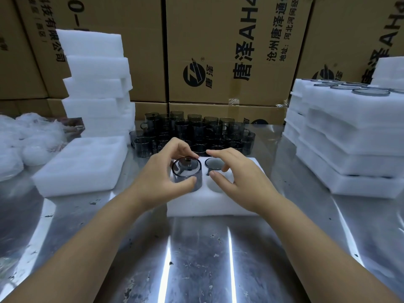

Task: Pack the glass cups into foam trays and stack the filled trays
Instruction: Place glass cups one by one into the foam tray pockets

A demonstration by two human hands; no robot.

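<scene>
A white foam tray lies on the metal table in front of me. My left hand grips a smoky grey glass cup between thumb and fingers, standing part way into the tray's far left pocket. A second cup sits sunk in the pocket to its right. My right hand hovers over that cup with loosely curved fingers, holding nothing. Several more dark glass cups stand clustered behind the tray.
An empty foam tray lies to the left, with a tall stack of foam trays behind it. Filled trays are stacked at the right. Crumpled plastic wrap sits far left. Cardboard boxes wall off the back.
</scene>
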